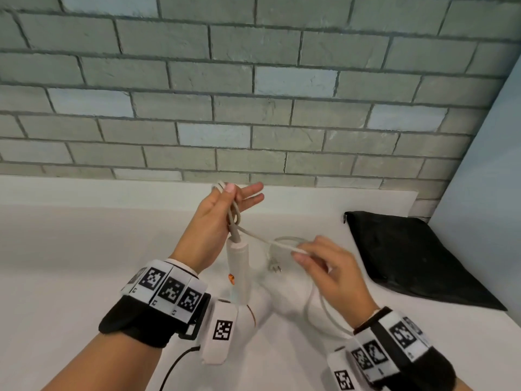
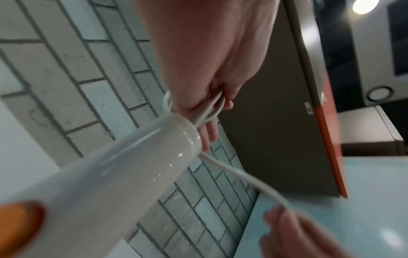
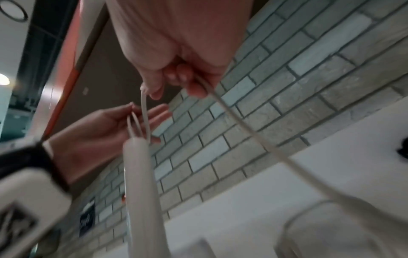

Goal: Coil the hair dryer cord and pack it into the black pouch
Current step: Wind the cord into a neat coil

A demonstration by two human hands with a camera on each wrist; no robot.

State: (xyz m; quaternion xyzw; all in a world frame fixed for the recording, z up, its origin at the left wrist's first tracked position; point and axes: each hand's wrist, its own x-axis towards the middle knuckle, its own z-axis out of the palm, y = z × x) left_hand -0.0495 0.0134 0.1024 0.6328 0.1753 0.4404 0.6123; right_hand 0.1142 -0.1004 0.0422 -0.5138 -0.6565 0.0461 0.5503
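Observation:
The white hair dryer rests on the white counter with its handle pointing up between my hands. Its cord leaves the handle top. My left hand pinches a small loop of that cord under the thumb, its other fingers stretched out. From there the cord runs right to my right hand, which pinches it between thumb and fingertips. The plug lies on the counter behind the dryer. The black pouch lies flat at the right. The right wrist view shows the pinched cord.
A grey brick wall runs along the back of the counter. A pale panel stands at the far right behind the pouch. A thin black cable trails from my left wristband. Bare white counter stretches to the left.

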